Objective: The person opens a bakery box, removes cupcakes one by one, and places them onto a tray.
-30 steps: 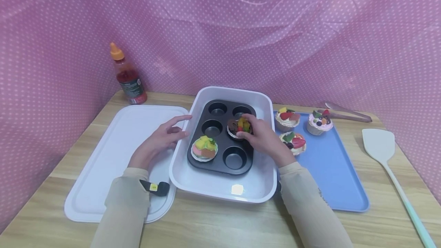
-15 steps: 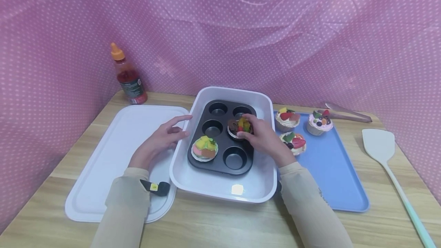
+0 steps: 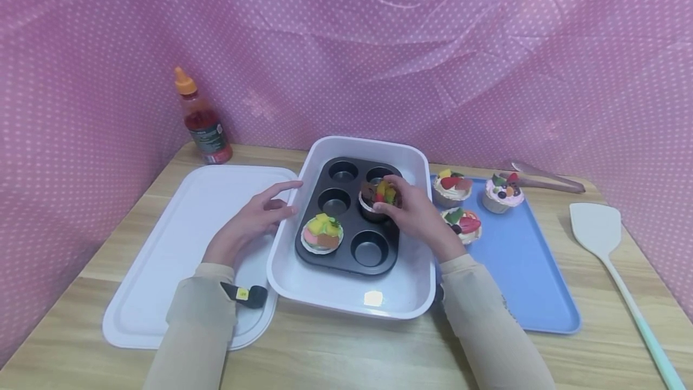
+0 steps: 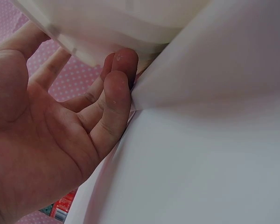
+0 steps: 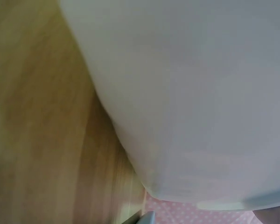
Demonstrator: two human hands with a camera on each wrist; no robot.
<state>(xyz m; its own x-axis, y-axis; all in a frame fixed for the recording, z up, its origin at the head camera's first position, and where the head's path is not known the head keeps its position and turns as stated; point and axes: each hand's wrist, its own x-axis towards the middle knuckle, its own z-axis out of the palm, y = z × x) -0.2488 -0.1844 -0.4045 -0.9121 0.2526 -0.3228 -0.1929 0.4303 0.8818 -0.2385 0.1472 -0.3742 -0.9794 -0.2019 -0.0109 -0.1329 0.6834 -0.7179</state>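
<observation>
In the head view my right hand [image 3: 414, 209] pinches a fruit-topped chocolate cupcake [image 3: 370, 194] between thumb and fingers, over the middle right cup of a dark muffin tin [image 3: 346, 262]. Part of the cupcake's side shows above the tin. A second cupcake [image 3: 322, 234], with yellow, pink and brown topping, sits in the front left cup. The tin lies inside a white tub [image 3: 346, 303]. My left hand [image 3: 251, 218] rests at the tub's left side; in the left wrist view its loosely bent fingertips [image 4: 116, 88] touch the outer wall under the rim.
A blue tray [image 3: 525, 275] with several cupcakes [image 3: 502, 192] lies to the right. Beyond it are tongs [image 3: 547, 182] and a turner [image 3: 595, 227]. At left lie a white tray or lid [image 3: 178, 251] and a sauce bottle [image 3: 204, 125]. Pink dotted cloth [image 3: 346, 65] hangs behind.
The chocolate cupcake has risen slightly from its cup in my right hand, so more of its side shows. My left hand stays at the tub's side.
</observation>
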